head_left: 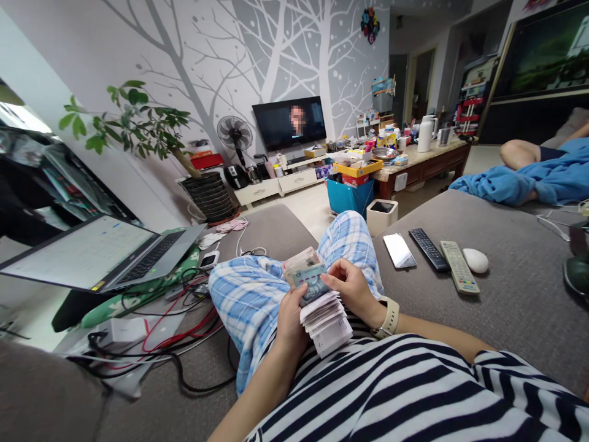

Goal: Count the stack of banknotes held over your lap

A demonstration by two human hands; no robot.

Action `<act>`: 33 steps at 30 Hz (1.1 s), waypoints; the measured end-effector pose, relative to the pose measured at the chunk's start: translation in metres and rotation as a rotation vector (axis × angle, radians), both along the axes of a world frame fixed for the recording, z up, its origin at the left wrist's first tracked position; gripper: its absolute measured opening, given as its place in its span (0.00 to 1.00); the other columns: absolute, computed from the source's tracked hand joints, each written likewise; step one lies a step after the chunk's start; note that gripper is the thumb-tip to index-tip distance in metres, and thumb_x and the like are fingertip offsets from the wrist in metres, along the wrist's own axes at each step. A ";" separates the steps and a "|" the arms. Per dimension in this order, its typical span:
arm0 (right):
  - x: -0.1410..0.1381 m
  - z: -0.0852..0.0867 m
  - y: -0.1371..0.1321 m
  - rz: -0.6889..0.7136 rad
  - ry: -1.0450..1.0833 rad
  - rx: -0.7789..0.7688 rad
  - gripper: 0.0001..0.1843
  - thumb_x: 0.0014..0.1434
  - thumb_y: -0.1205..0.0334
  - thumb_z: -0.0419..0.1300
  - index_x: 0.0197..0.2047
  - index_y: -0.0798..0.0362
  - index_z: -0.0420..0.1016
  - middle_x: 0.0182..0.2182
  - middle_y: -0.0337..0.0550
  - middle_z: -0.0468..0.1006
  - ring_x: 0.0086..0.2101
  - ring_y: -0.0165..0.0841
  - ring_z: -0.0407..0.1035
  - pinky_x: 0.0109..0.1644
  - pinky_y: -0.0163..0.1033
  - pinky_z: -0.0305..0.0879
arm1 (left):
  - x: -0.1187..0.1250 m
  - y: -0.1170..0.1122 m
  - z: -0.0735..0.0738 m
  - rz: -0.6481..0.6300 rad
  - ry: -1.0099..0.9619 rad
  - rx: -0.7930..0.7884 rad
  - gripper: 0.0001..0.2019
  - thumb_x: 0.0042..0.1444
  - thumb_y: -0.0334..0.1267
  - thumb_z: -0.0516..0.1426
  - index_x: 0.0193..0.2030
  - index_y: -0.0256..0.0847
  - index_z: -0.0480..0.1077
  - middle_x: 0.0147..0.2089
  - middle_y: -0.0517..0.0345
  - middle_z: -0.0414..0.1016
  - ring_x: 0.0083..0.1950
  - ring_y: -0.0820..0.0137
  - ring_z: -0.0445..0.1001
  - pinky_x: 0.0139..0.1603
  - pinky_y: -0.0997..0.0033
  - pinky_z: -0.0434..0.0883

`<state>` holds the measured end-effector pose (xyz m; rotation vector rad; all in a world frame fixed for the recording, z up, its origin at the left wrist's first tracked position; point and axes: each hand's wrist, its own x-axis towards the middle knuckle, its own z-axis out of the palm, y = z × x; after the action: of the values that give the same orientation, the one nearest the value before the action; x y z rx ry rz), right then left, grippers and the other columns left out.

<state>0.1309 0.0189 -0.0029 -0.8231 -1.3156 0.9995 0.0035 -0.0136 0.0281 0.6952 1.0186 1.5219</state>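
Observation:
A thick stack of banknotes [311, 283] is held over my lap, bent so that one part fans up and the other hangs down. My left hand [292, 312] is closed round its left side, the thumb lying on a bluish-green note. With my right hand [350, 283] I pinch the right edge of that same note between thumb and fingers. Pinkish notes show behind it at the top. The lower part [326, 325] shows many pale edges spread like pages. A pale watch [389, 316] is on my right wrist.
Right of my knee on the grey sofa lie a phone [399, 250], a black remote [429, 249], a beige remote [459, 267] and a white mouse [475, 261]. An open laptop [156, 258] and tangled cables [172, 350] are at left. Another person's leg [519, 152] rests at far right.

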 end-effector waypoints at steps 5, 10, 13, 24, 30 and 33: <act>0.001 -0.001 0.001 -0.034 -0.092 0.021 0.16 0.53 0.51 0.63 0.26 0.53 0.65 0.21 0.32 0.63 0.24 0.28 0.57 0.28 0.34 0.54 | 0.001 0.000 -0.005 -0.041 -0.036 -0.019 0.16 0.35 0.36 0.65 0.35 0.36 0.74 0.30 0.55 0.80 0.35 0.60 0.79 0.40 0.63 0.73; 0.001 -0.001 0.002 -0.040 -0.118 0.044 0.16 0.56 0.53 0.60 0.24 0.52 0.64 0.20 0.33 0.62 0.24 0.28 0.56 0.27 0.34 0.53 | -0.001 0.003 -0.004 -0.019 -0.015 -0.009 0.12 0.37 0.36 0.64 0.32 0.36 0.75 0.30 0.53 0.81 0.37 0.59 0.79 0.41 0.64 0.73; 0.002 0.000 0.001 -0.039 -0.117 0.052 0.16 0.58 0.53 0.58 0.24 0.53 0.65 0.21 0.34 0.63 0.24 0.28 0.57 0.28 0.35 0.54 | -0.002 0.005 -0.006 -0.004 -0.021 0.016 0.10 0.42 0.39 0.63 0.30 0.35 0.76 0.33 0.52 0.81 0.37 0.62 0.78 0.42 0.67 0.72; 0.002 0.003 -0.006 -0.023 -0.048 0.111 0.15 0.59 0.54 0.58 0.25 0.52 0.67 0.22 0.34 0.65 0.25 0.29 0.58 0.29 0.35 0.56 | -0.004 0.010 -0.017 -0.031 -0.134 -0.013 0.12 0.56 0.40 0.56 0.39 0.34 0.76 0.37 0.52 0.81 0.38 0.66 0.79 0.44 0.70 0.72; 0.002 0.002 -0.006 0.000 -0.023 0.115 0.15 0.59 0.54 0.58 0.25 0.52 0.67 0.22 0.35 0.64 0.25 0.29 0.57 0.29 0.35 0.55 | -0.003 0.009 -0.015 0.013 -0.091 -0.017 0.11 0.54 0.39 0.57 0.37 0.34 0.76 0.38 0.52 0.81 0.40 0.66 0.78 0.46 0.71 0.72; 0.001 0.001 -0.007 0.003 -0.020 0.119 0.14 0.59 0.54 0.57 0.26 0.52 0.67 0.22 0.35 0.65 0.25 0.29 0.58 0.30 0.35 0.56 | 0.000 0.003 -0.005 0.056 -0.022 -0.023 0.09 0.51 0.38 0.58 0.34 0.35 0.77 0.36 0.53 0.81 0.40 0.65 0.78 0.44 0.70 0.73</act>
<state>0.1323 0.0124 -0.0020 -0.7425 -1.3799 0.9077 0.0039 -0.0104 0.0228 0.6367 1.0448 1.5605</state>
